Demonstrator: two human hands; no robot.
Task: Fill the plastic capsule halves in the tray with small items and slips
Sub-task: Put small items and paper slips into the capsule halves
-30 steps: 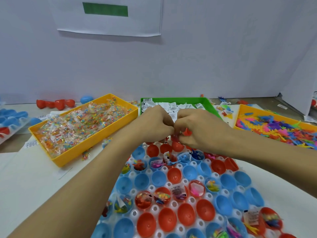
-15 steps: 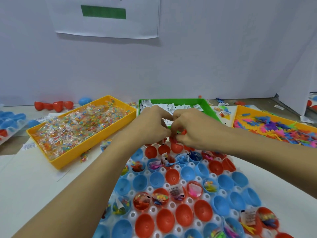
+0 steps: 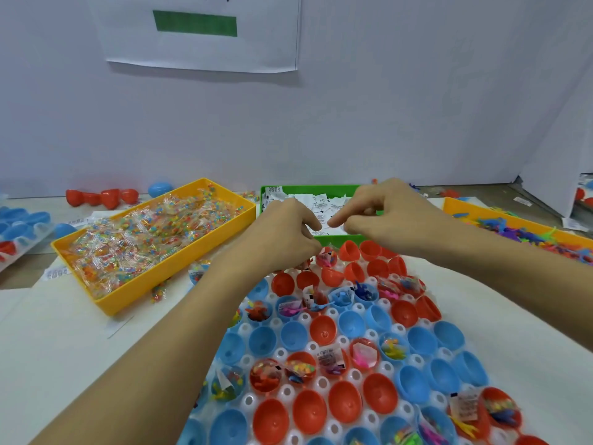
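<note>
A pale bench [image 3: 48, 342] against a white wall carries a white tray [image 3: 324, 382] of red and blue capsule halves [image 3: 322, 327], cut off at the bottom edge. At the tray's far edge, the left hand [image 3: 285, 232] and right hand [image 3: 382, 210] curl over the green slip bin [image 3: 308, 189]. Each grip seems to pinch something white, but I cannot tell what.

I see red and blue capsule halves [image 3: 324, 329] mixed across a white holed tray [image 3: 353, 377]. Yellow bin [image 3: 179, 271]: clear packets of multicoloured beads. Green bin [image 3: 308, 189]: white slips [image 3: 324, 203] with black print. Orange bin [image 3: 462, 207]: purple, blue and green bits. Wall sheet [image 3: 205, 33] is white with a green bar.
</note>
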